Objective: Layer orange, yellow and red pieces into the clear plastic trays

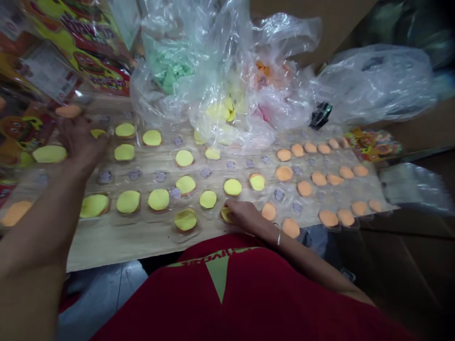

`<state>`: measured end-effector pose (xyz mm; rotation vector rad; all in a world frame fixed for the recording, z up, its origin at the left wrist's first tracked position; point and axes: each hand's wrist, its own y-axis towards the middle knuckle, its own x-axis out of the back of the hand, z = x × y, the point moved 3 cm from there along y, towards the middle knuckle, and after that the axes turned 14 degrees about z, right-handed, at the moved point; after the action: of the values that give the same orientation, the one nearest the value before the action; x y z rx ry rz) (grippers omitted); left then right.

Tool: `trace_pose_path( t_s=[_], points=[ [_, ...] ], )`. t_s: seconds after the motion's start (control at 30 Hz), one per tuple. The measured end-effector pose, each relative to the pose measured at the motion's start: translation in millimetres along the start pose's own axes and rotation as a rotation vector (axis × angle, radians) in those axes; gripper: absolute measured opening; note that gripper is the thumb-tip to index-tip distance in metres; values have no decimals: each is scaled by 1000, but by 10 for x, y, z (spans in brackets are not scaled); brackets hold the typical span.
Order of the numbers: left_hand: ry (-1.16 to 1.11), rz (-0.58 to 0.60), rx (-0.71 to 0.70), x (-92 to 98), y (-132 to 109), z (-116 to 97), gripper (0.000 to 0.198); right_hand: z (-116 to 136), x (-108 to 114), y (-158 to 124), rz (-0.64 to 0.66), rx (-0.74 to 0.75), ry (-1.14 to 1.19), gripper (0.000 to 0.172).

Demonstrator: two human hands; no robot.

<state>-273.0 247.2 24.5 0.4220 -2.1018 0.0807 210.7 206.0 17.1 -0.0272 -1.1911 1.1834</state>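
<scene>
My left hand, somewhat blurred, reaches over the left end of the table. Its fingers are curled, and a yellow piece shows at the thumb side. Just beyond its fingertips lies an orange disc. Near the table's front edge, my right hand has its fingers pinched on a yellow disc that sits low over a clear plastic tray. Around both hands are several small clear trays with thin yellow discs on top of orange ones. Farther right, the trays show bare orange discs.
Clear plastic bags with green pieces, yellow pieces and orange pieces stand along the back. Printed burger packaging is stacked at back left. A black clip and another clear bag are at back right.
</scene>
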Motion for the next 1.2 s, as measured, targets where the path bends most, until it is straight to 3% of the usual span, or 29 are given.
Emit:
trace_pose_path(
  t_s=[0.07,0.13,0.27,0.37,0.47,0.57,0.7,0.9,1.07,1.2],
  points=[
    [69,-142,-52,41,-220,-168,51,59,9,0,-93,-20,-148,15],
    [92,-194,-133,6,-552,-392,42,131,73,44,-199,23,-199,13],
    [162,-306,-228,-291,-1545,-957,15,287,175,308,-224,135,-241,18],
    [147,-106,-330,-720,-2262,-1338,9,375,153,531,-137,148,-349,16],
    [105,-32,-263,-1049,-2706,-1478,31,425,130,618,-103,123,-417,19],
    [15,-25,-171,-1203,-2874,-1444,42,486,136,598,-102,139,-453,18],
    [-99,31,-104,-1266,-2925,-1412,43,558,111,579,-72,173,-470,19],
    [-120,118,-120,-1306,-3015,-1510,39,414,93,544,-107,221,-325,11],
    [-243,32,-104,-1114,-3015,-1625,40,465,254,315,-290,338,15,10],
    [-719,9,15,-919,-2895,-1803,47,949,163,275,-102,588,321,14]
  ],
)
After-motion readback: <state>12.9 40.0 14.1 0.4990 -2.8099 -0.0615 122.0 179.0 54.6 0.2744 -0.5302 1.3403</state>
